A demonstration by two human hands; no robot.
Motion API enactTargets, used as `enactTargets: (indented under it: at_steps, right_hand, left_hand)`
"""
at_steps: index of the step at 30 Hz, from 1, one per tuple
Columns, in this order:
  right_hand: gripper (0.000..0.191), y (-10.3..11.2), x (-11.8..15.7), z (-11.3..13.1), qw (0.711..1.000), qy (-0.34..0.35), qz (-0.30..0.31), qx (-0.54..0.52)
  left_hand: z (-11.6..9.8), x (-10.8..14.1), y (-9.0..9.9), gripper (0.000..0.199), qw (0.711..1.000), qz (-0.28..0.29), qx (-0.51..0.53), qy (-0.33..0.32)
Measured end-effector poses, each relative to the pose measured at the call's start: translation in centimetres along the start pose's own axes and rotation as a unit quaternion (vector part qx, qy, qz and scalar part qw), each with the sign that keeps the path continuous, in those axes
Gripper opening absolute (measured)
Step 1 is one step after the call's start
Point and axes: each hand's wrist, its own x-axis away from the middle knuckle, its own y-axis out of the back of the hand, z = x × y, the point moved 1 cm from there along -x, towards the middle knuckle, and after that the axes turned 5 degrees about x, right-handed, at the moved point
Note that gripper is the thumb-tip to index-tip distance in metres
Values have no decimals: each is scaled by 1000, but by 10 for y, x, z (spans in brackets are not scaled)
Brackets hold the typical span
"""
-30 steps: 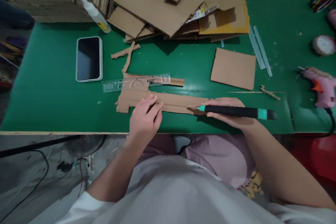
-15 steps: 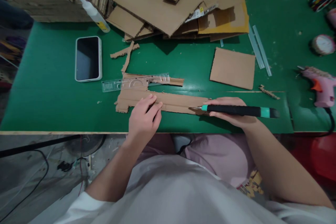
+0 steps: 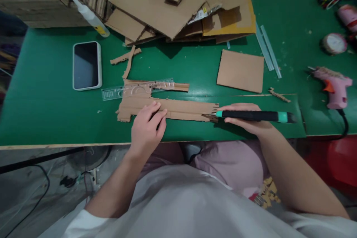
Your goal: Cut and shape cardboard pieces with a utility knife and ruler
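Observation:
A long cardboard strip (image 3: pixel 184 105) with a rough, slitted right end lies near the table's front edge. My left hand (image 3: pixel 147 122) rests flat on it, fingers extended and pressing down. My right hand (image 3: pixel 245 118) is closed around a craft knife (image 3: pixel 251 116) with a black and teal handle. The knife lies nearly level, and its thin blade touches the strip near the right end, along a lengthwise line. A clear plastic ruler (image 3: pixel 136 89) lies across the cardboard's upper left part, above my left hand.
Behind lie a heap of cardboard (image 3: pixel 156 3), a glue bottle (image 3: pixel 92 18) and a phone (image 3: pixel 87 66). A cardboard rectangle (image 3: pixel 240 70) and glue sticks (image 3: pixel 268 50) sit beyond my right hand. At the right is a pink glue gun (image 3: pixel 333 83) with a cord.
The knife blade has slid a little to the right along the strip, toward its end. My left hand stays in place on the cardboard. The whole view has shifted slightly.

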Motion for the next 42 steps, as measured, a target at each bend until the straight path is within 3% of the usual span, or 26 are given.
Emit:
enactTargets:
  at_steps: [23,32,35,38,40,42]
  right_hand:
    - [25,25,23,-13,998,-68,4,1]
    - [23,38,44,-30,990,-138,-26,2]
    - [21,39,53,-26,985,-160,-64,-8]
    - [21,35,53,-4,989,-107,-102,26]
    - [22,27,48,17,994,-37,-74,65]
    - [26,16,42,35,996,33,-31,76]
  left_hand:
    - [-2,-2,2,19,1000,10,-11,3]
    - [-1,-2,1,18,1000,8,-9,4]
    - [-1,-2,3,18,1000,3,11,11]
    - [-13,-7,11,18,999,-28,31,11]
    - [-32,-16,17,21,998,-31,52,-23]
    - [-56,-26,18,32,991,42,86,-98]
